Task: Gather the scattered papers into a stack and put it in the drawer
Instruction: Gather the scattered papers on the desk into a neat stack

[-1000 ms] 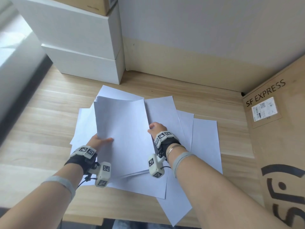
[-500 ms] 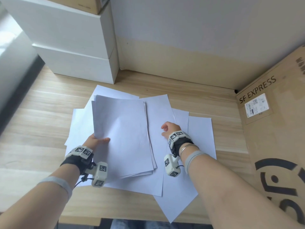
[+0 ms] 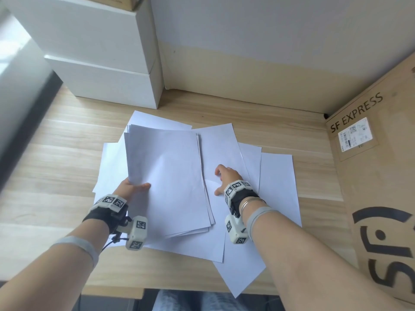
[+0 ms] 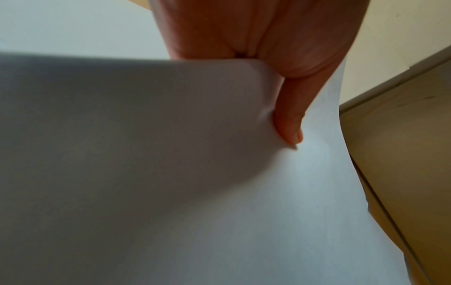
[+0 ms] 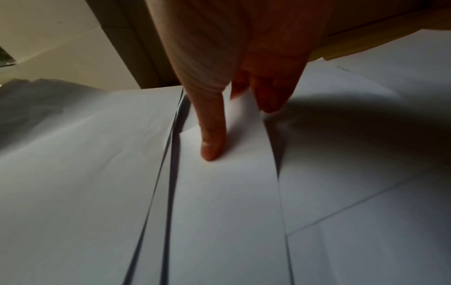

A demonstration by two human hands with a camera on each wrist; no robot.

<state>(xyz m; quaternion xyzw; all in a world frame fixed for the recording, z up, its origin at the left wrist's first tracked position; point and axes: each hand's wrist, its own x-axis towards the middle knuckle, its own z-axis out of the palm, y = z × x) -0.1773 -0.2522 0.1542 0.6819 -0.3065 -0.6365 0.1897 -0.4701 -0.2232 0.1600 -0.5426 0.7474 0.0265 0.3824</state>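
Observation:
My left hand (image 3: 135, 187) grips a stack of white papers (image 3: 166, 176) by its near left edge and holds it tilted over the wooden table (image 3: 56, 176). In the left wrist view the thumb (image 4: 289, 123) lies on top of the stack (image 4: 146, 154). Just right of the stack, my right hand (image 3: 222, 179) pinches a loose sheet (image 3: 221, 151). The right wrist view shows the thumb (image 5: 212, 138) on top of that loose sheet (image 5: 227, 192) and fingers behind its lifted edge. Several more loose sheets (image 3: 278, 187) lie spread beneath and around.
Stacked white drawer units (image 3: 101, 81) stand at the back left against the wall, both shut. A large cardboard box (image 3: 377, 187) marked SF EXPRESS fills the right side. One sheet (image 3: 242, 272) hangs over the table's near edge.
My right hand has left the stack's right edge and moved right onto a loose sheet, taking hold of it. My left hand keeps its grip on the stack.

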